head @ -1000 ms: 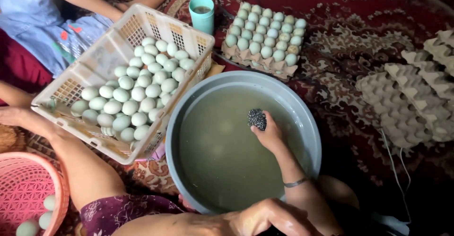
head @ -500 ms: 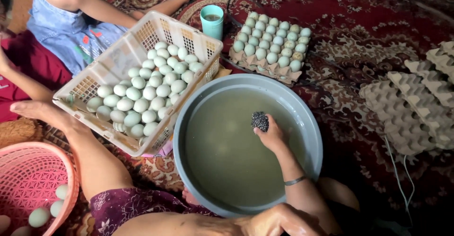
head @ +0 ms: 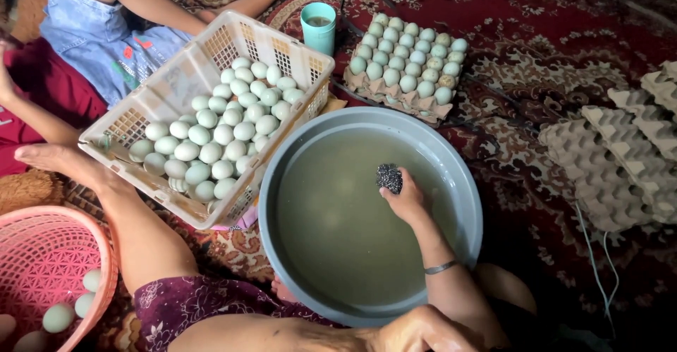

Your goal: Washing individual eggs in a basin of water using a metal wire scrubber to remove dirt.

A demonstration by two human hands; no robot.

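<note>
Patterned red carpet (head: 564, 28) bears basin (head: 465, 183), crate (head: 176, 91), egg trays (head: 620, 155).

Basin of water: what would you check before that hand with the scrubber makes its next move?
1. Right hand grips the steel scrubber: ok.
2. Basin holds water: ok.
3. Egg lying in the water: cannot tell, the water is cloudy.
4. White crate of pale eggs close beside the basin: ok.
5. Left hand free: cannot tell, it is cut off at the picture's edge.
</note>
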